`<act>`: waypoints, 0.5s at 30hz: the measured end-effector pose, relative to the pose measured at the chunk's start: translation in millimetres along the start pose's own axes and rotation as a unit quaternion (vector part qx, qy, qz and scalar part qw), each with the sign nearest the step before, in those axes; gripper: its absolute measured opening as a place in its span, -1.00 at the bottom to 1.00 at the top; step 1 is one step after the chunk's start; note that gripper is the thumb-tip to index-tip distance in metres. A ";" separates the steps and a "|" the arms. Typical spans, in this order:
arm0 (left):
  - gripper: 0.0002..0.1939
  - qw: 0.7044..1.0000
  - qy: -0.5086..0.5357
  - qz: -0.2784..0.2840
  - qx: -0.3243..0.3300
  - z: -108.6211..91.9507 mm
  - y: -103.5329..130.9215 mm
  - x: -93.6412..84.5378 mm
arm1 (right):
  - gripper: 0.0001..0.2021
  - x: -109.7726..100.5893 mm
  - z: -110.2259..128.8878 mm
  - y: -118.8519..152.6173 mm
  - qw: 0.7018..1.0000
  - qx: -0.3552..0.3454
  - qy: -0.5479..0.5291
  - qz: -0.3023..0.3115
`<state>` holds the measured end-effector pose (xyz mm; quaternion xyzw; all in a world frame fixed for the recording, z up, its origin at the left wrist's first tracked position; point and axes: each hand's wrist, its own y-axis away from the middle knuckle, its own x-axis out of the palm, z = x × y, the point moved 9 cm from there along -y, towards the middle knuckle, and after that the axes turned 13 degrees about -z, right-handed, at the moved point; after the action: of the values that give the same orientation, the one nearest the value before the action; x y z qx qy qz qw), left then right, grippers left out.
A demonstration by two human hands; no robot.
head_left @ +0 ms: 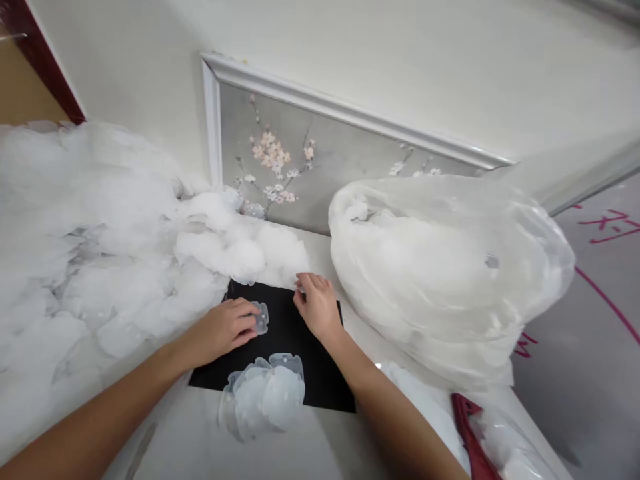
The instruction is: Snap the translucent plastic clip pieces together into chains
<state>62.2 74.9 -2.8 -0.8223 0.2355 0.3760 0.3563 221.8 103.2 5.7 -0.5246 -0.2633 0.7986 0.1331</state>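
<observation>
Over a black mat (pixel 320 373), my left hand (pixel 233 323) has its fingers closed on a small clear plastic piece (pixel 261 318) with notched edges and small dots. My right hand (pixel 319 305) is at the mat's far right corner, thumb and fingers drawn together at the edge of a row of soft white pads (pixel 270 250). What its fingertips pinch is too small to make out. Nearer to me, several overlapping white rounded pads with clear backing pieces (pixel 265 397) lie fanned across the mat's front edge.
A large heap of white pads (pixel 115 227) fills the left side. At right stands a translucent plastic bag (pixel 450 280) with white pads inside. A red object (pixel 470 427) and a clear bag lie at lower right. Behind is a framed flower picture (pixel 310 160) against the wall.
</observation>
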 end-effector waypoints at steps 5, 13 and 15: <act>-0.65 0.995 0.018 0.017 -0.100 19.0 4.1 -0.3 | -0.69 -3.7 20.2 45.7 0.988 -0.030 -0.123 0.086; -0.33 0.977 0.035 0.026 -0.208 35.9 8.8 -1.0 | -0.28 0.1 -11.8 62.2 0.956 0.097 -0.246 0.124; -0.33 0.976 0.035 0.023 -0.214 38.4 9.3 -1.2 | -0.34 -1.9 -13.4 60.0 0.958 0.084 -0.247 0.117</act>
<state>38.1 98.4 -23.4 -0.8863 0.1809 0.3970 0.1552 238.6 56.5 -30.7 -0.3255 -0.1563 0.9325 0.0134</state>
